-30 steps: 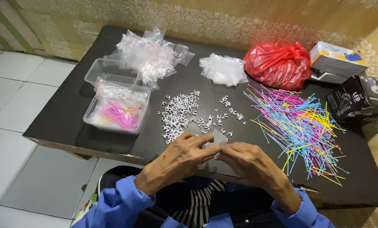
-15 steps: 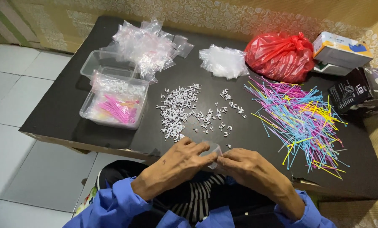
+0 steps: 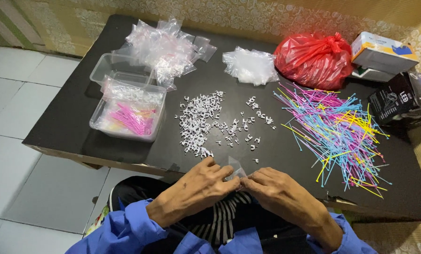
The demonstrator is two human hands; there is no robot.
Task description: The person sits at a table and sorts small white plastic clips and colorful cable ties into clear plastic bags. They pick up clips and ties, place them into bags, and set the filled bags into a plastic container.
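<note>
Our left hand [image 3: 198,188] sits at the near edge of the long black table [image 3: 69,122], fingers curled narrow and pinching one side of a small clear plastic bag [image 3: 235,169], which hangs over the table's rim between both hands. Far to the left of that hand and farther from us, we see a clear plastic tub [image 3: 128,115] holding pink strips in bags, with a second empty clear tub [image 3: 111,68] just behind it and a heap of filled clear packets [image 3: 165,44] beyond that. Just ahead of the left hand's fingertips lies a scatter of small white plastic clips [image 3: 201,122], the nearest ones almost touching the knuckles. Straight ahead and well away rests a flat pile of empty clear bags [image 3: 250,66]. Our right hand [image 3: 278,193] meets the left at the bag, its fingertips closed on the bag's other side. Ahead and to the right of this hand spreads a loose fan of thin plastic ties in pink, blue and yellow [image 3: 337,129]. Beyond those sits a knotted red plastic sack [image 3: 314,59], and to its right a white and blue cardboard box [image 3: 384,51] and a black cardboard box [image 3: 396,99] at the table's end.
</note>
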